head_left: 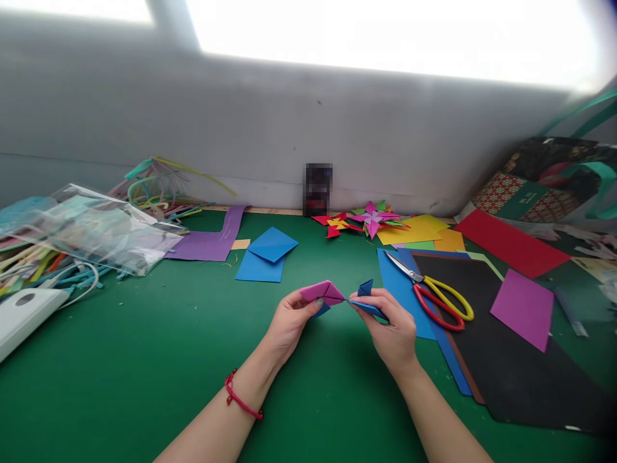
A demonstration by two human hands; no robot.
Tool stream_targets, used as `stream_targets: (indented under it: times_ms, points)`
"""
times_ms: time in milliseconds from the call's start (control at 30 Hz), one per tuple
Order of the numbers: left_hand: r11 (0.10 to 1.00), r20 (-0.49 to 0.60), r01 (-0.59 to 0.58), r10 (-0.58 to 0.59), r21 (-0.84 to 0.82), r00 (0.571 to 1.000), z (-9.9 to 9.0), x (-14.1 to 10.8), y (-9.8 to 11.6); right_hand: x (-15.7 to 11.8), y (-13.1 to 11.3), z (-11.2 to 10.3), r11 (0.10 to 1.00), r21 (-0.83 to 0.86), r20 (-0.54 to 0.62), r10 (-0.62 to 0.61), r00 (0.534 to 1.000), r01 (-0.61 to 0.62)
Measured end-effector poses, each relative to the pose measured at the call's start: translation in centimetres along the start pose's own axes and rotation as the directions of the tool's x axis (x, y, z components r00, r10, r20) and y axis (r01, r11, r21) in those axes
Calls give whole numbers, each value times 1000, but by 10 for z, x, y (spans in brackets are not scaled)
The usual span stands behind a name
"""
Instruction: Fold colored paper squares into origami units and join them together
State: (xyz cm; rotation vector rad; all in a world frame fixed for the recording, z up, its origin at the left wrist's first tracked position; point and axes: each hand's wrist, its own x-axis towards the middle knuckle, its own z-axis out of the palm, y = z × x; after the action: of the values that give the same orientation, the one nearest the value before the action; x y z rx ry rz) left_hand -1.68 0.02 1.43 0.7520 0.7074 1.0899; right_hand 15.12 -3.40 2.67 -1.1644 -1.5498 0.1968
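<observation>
Folded pink paper [328, 290] at the frame's center is pinched in the left hand [288, 321], its tip just beside folded blue paper [370, 308] gripped by the right hand [395, 328], with scissors [419, 278] right of center and a pink paper star [373, 219] above.

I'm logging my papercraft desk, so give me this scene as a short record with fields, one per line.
Left hand: holds a folded pink paper piece, with blue paper showing below it
Right hand: pinches a folded blue paper piece
Contact: tips touch or nearly touch; cannot tell which
Surface: smooth green tabletop
Behind hands: two overlapping blue paper sheets; a red-and-yellow pointed paper star
Right side: metal scissors with red and yellow handles, partly over a large black sheet
Left side: a clear plastic bag; a white box-shaped device
</observation>
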Motion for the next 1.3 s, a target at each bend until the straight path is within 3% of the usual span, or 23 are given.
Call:
stream_targets:
  times_ms: [433, 733, 1033, 1300]
  points:
    - [999, -3, -6, 6, 49, 1000, 4, -2, 2, 1, 5, 1, 993, -43, 5, 111, 994, -111]
    - [997, 25, -12, 10, 82, 1000, 3, -1, 0, 4, 6, -4, 994, -49, 110, 106, 988, -101]
    - [995, 27, -6, 3, 101, 1000, 1, 0, 1, 4, 3, -4, 993, -24, 124, 121, 985, -119]
    - [991, 55, 23, -30, 130, 998, 2, -3, 5, 2, 7, -6, 999, -1, 133, 40, 990, -40]
